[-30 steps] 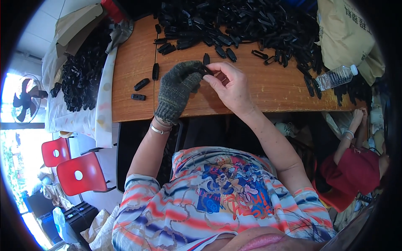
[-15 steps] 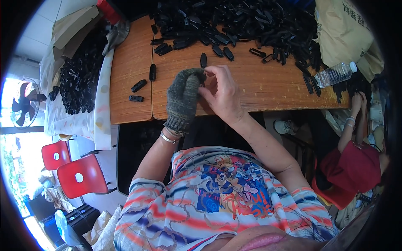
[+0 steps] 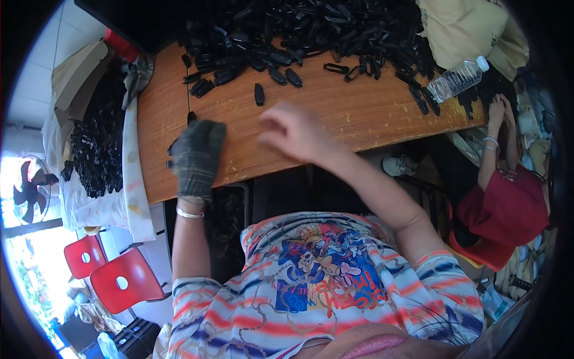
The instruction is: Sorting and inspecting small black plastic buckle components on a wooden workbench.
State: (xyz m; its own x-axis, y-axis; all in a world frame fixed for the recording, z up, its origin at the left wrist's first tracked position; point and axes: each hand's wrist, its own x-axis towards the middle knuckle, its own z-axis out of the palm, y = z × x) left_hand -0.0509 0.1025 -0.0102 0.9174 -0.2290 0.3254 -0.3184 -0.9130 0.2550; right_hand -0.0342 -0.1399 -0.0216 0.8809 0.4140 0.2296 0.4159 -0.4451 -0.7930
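My left hand (image 3: 197,157), in a dark knit glove, lies palm down on the wooden table (image 3: 371,113) near its left edge, over a few small black plastic pieces (image 3: 191,116). Whatever is under the glove is hidden. My bare right hand (image 3: 294,133) hovers blurred over the table's middle, fingers loosely apart and nothing visible in them. A single black plastic piece (image 3: 259,94) lies just beyond it. A big heap of black plastic parts (image 3: 299,30) fills the far side of the table.
A clear water bottle (image 3: 457,79) lies at the table's right end beside a beige bag (image 3: 472,30). A white-covered surface (image 3: 128,179) on the left holds more black parts. Another person in red (image 3: 508,206) sits at right. Red chairs (image 3: 110,278) and a fan (image 3: 27,185) stand lower left.
My hands were together at the table's front, working on a black piece. They have parted: the gloved left hand moved left to the table's edge, the right hand moved forward.
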